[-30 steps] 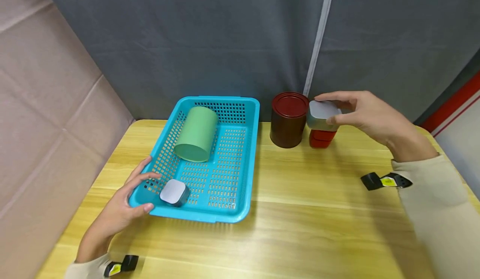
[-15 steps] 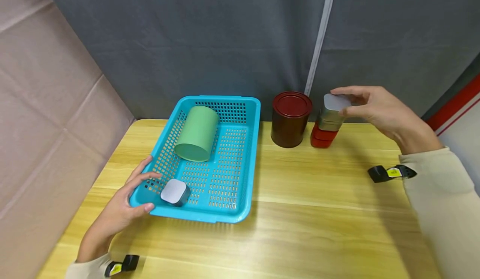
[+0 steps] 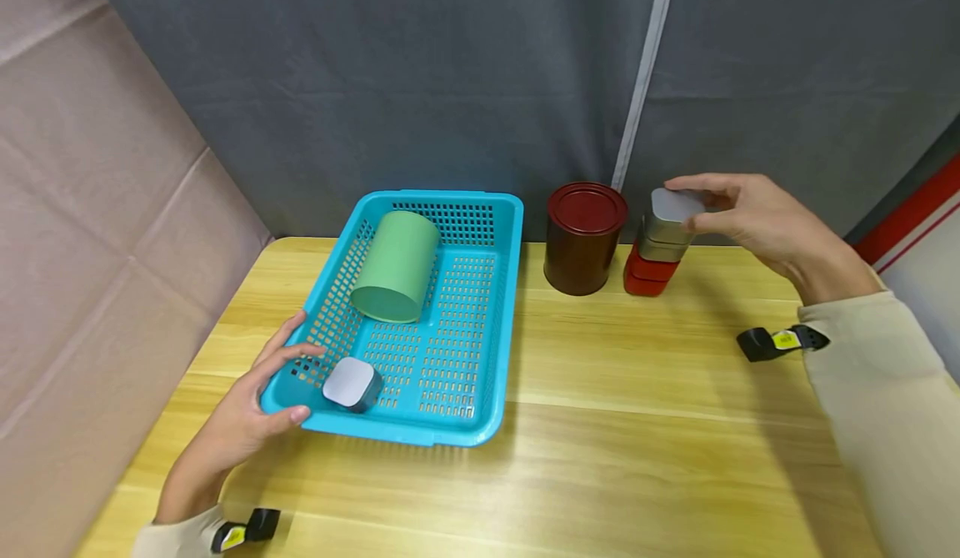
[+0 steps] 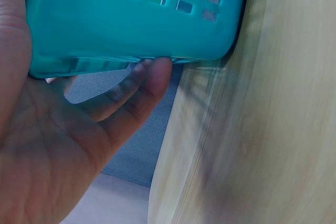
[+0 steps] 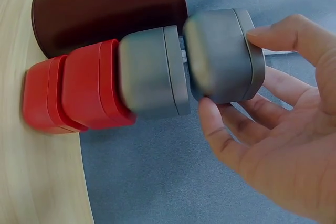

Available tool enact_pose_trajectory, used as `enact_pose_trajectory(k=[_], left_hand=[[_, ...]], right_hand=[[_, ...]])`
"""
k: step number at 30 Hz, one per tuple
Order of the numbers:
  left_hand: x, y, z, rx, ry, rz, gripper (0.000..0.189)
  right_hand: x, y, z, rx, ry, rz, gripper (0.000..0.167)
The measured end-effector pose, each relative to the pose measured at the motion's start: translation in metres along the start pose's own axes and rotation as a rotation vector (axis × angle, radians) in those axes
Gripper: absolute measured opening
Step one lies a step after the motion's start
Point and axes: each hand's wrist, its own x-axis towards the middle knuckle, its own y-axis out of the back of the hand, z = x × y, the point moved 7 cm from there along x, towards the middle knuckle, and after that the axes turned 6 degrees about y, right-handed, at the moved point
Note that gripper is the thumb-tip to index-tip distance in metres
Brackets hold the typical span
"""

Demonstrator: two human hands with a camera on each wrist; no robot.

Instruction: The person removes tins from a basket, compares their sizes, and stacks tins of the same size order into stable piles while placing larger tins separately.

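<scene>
In the head view, my left hand [image 3: 238, 414] grips the near-left corner of a blue perforated plastic basket [image 3: 513, 316], thumb on the near rim and fingers over the left side. Inside lie a green cylindrical canister [image 3: 396, 270] on its side and a small grey square tin [image 3: 350, 384]. At the back right my right hand [image 3: 768, 228] pinches another grey square tin [image 5: 226, 56] between thumb and fingers. It hangs just above a stack; the right wrist view shows a narrow gap. That stack has a grey tin [image 5: 150, 74] over two red tins [image 5: 90, 85].
A dark red round canister [image 3: 581, 245] with a lid stands just left of the stack. Behind the wooden table [image 3: 600, 458] hangs a grey curtain [image 3: 450, 82]. A pale fabric panel [image 3: 97, 249] rises on the left.
My right hand has carried its grey tin rightward, from in front of the stack to over its top, exposing the grey tin below. My left hand and the basket have stayed put.
</scene>
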Motion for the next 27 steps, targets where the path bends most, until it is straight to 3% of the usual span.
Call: enact_pose_trajectory(k=[11,27], left_hand=[[0.0012,-0.0002,0.0013,0.021,-0.008,0.004,0.062],[0.001,0.0005,0.0018,0.016,0.0,0.002,0.062]], right_hand=[[0.001,0.0011,0.0027,-0.018,-0.005,-0.002,0.06],[0.0013,0.0015,0.0048,0.045,0.02,0.029,0.052]])
